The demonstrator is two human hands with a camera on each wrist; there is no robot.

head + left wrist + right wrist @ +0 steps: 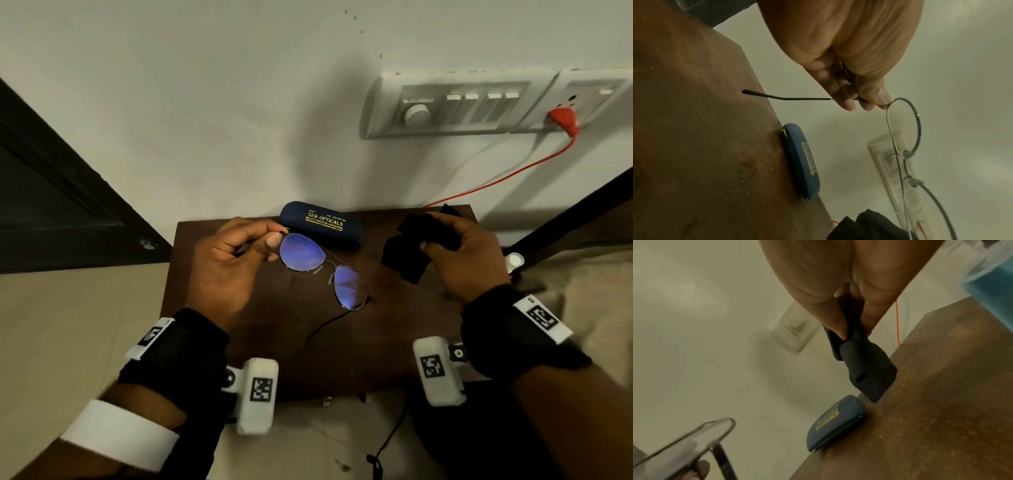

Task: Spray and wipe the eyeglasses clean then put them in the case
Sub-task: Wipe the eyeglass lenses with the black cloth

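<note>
While we are looking down from the head camera, our left hand (226, 263) is pinching the eyeglasses (322, 270) at the outer corner of one lens, thumb and forefinger curled tight on the thin metal rim, so that grip is closed on the frame. The glasses are hanging above the dark wooden surface (308, 346), tilted, with the lenses glinting blue and one temple arm trailing down toward us. In the left wrist view the same fingers (846, 100) are clamping the hinge end, and the other temple is sticking out to the side over the wood.

To the right, our right hand (462, 253) is gripping a black cloth (411, 250), bunched between thumb and fingers, its loose zigzag-cut edge hanging free above the surface. The right wrist view is showing that cloth (865, 363) dangling just over the near end of the case, apart from it.

Farther back, the blue eyeglass case (320, 226) is lying shut on the surface close to the wall, gold lettering facing up. A bottle (990, 272) with blue liquid is showing blurred at the right edge. Beyond, a white switch panel (479, 102) is sitting on the wall with a red plug (563, 120) and its cord running down behind the surface
</note>
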